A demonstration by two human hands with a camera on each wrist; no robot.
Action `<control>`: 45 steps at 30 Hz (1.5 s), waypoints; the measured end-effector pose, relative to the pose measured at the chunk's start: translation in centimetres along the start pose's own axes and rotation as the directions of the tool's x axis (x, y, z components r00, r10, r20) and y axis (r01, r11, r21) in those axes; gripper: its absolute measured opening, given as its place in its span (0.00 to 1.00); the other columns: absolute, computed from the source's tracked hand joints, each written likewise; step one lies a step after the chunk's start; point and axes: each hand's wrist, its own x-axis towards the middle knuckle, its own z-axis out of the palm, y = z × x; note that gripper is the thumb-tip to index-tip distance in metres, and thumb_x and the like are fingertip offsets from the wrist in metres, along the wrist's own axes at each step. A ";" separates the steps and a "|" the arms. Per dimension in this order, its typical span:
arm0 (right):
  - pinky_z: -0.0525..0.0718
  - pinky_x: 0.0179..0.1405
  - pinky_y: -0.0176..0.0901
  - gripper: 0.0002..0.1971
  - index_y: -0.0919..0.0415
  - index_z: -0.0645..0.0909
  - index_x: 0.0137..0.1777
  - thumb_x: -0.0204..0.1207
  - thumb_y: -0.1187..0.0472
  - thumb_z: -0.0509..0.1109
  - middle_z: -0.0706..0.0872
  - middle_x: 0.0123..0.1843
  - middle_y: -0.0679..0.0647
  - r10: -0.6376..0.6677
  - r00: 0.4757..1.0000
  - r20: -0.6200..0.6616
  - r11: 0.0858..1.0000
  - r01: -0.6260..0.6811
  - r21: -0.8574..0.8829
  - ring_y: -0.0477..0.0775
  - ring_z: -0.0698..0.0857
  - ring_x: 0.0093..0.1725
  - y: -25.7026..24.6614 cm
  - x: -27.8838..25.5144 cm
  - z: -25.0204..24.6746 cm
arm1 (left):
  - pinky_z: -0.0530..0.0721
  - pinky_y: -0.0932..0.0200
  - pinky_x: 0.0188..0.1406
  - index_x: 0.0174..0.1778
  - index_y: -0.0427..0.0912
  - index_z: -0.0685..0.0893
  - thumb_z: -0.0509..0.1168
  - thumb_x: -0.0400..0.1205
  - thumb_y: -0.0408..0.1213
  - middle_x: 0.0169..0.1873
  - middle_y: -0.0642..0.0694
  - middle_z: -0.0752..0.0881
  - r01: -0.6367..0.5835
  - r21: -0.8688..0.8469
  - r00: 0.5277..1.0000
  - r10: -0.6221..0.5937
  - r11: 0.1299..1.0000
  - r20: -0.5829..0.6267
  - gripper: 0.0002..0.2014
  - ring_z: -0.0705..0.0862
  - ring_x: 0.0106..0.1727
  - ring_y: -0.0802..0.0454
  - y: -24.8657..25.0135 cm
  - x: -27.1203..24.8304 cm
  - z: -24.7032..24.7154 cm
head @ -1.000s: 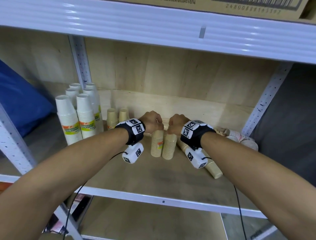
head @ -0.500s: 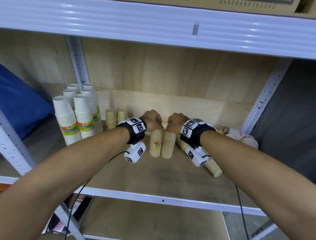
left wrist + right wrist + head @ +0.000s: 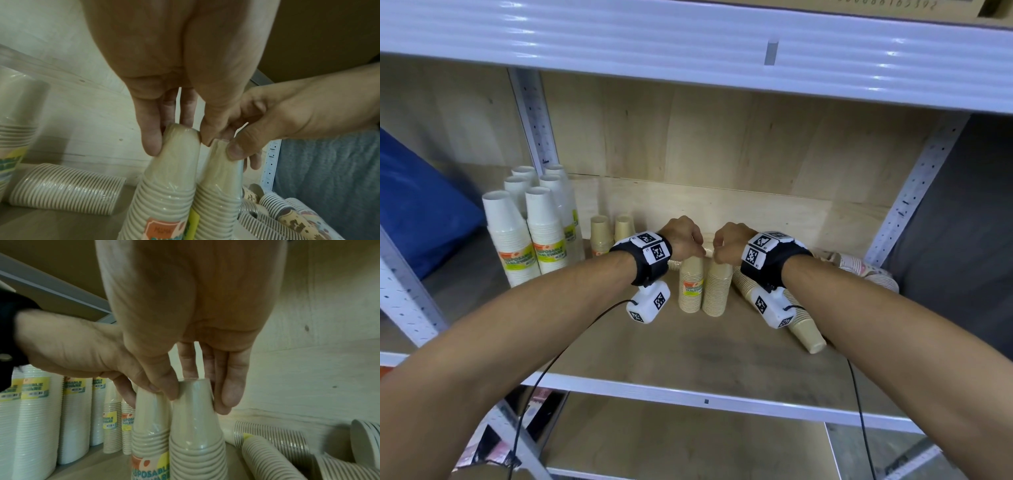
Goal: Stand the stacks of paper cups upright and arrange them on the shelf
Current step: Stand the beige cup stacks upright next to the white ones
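Two beige paper-cup stacks stand upright, bottoms up, side by side mid-shelf. My left hand (image 3: 693, 251) pinches the top of the left stack (image 3: 690, 289), which carries an orange and yellow label. My right hand (image 3: 719, 255) pinches the top of the plain right stack (image 3: 717, 293). In the left wrist view the left hand (image 3: 176, 142) holds the left stack (image 3: 164, 194) between thumb and fingers. In the right wrist view the right hand (image 3: 195, 395) clasps the right stack (image 3: 195, 426). Both stacks touch each other and rest on the shelf board (image 3: 688, 353).
Several white cup stacks (image 3: 517, 240) stand upright at the left, with two small beige stacks (image 3: 599, 236) behind them. One beige stack (image 3: 804, 329) lies on its side under my right wrist, and another beige stack (image 3: 65, 190) lies at the back. Patterned stacks (image 3: 859, 270) lie at far right.
Both hands keep their hold on the tops of the two upright beige stacks. Only the head view has shifted a little.
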 end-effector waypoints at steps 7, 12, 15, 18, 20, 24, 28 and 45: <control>0.77 0.35 0.40 0.20 0.62 0.78 0.50 0.68 0.47 0.77 0.82 0.47 0.55 0.020 0.998 -0.054 0.999 -0.018 0.041 0.56 0.84 0.45 -0.1 0.5 0.4 | 0.77 0.63 0.49 0.62 0.40 0.88 0.74 0.77 0.38 0.59 0.46 0.87 -0.021 -0.008 1.000 0.021 1.000 0.018 0.17 0.81 0.52 0.55 -0.1 -0.1 -0.2; 0.74 0.35 0.36 0.14 0.70 0.83 0.54 0.73 0.61 0.72 0.87 0.52 0.62 -0.016 1.000 0.000 1.000 0.016 0.008 0.58 0.87 0.51 -0.3 0.4 0.3 | 0.77 0.63 0.49 0.61 0.41 0.89 0.74 0.76 0.37 0.58 0.46 0.87 -0.031 -0.012 0.999 0.031 0.999 0.021 0.17 0.81 0.53 0.55 -0.4 -0.1 -0.1; 0.77 0.39 0.37 0.18 0.67 0.83 0.63 0.74 0.63 0.71 0.87 0.60 0.61 -0.037 0.998 -0.042 0.999 0.037 0.005 0.59 0.86 0.59 -0.5 0.1 0.4 | 0.77 0.63 0.47 0.60 0.42 0.89 0.73 0.76 0.36 0.58 0.46 0.88 -0.049 0.006 0.999 0.049 0.999 0.017 0.16 0.81 0.52 0.55 -0.5 -0.2 0.0; 0.78 0.33 0.38 0.17 0.66 0.83 0.52 0.72 0.53 0.74 0.86 0.49 0.58 -0.026 0.998 -0.053 1.000 0.027 0.014 0.58 0.86 0.48 -0.4 0.5 0.6 | 0.76 0.63 0.48 0.60 0.41 0.89 0.73 0.77 0.36 0.58 0.46 0.87 -0.062 0.012 0.998 0.062 0.998 0.009 0.16 0.80 0.52 0.56 -0.4 -0.3 -0.1; 0.70 0.25 0.37 0.18 0.61 0.74 0.36 0.70 0.48 0.76 0.79 0.39 0.54 0.010 0.998 -0.066 0.999 -0.007 0.045 0.56 0.81 0.41 -0.5 0.6 0.7 | 0.75 0.63 0.48 0.60 0.41 0.89 0.73 0.77 0.36 0.59 0.46 0.87 -0.065 0.017 0.998 0.065 0.998 0.007 0.16 0.80 0.53 0.56 -0.5 -0.3 0.0; 0.67 0.23 0.35 0.10 0.62 0.76 0.36 0.73 0.59 0.73 0.81 0.39 0.56 0.021 0.999 -0.037 0.999 -0.019 0.046 0.55 0.81 0.41 -0.7 0.4 0.6 | 0.76 0.63 0.48 0.61 0.41 0.89 0.73 0.76 0.36 0.59 0.45 0.87 -0.061 0.022 0.998 0.060 0.998 0.008 0.16 0.81 0.54 0.54 -0.5 -0.4 0.0; 0.80 0.42 0.39 0.18 0.65 0.82 0.63 0.74 0.61 0.70 0.85 0.59 0.59 -0.020 1.000 -0.015 0.999 0.020 0.037 0.58 0.86 0.56 -0.5 -0.2 0.2 | 0.76 0.62 0.48 0.61 0.41 0.88 0.73 0.77 0.36 0.59 0.45 0.87 -0.059 0.031 0.998 0.058 0.998 0.010 0.16 0.82 0.54 0.53 -0.4 -0.4 0.0; 0.74 0.33 0.37 0.19 0.67 0.84 0.60 0.71 0.59 0.73 0.87 0.57 0.61 -0.016 1.000 -0.027 0.996 0.018 0.082 0.56 0.85 0.48 -0.7 -0.3 0.5 | 0.77 0.62 0.51 0.62 0.41 0.88 0.73 0.77 0.37 0.61 0.45 0.86 -0.060 0.029 0.998 0.060 0.998 -0.009 0.17 0.83 0.59 0.50 -0.5 -0.3 0.3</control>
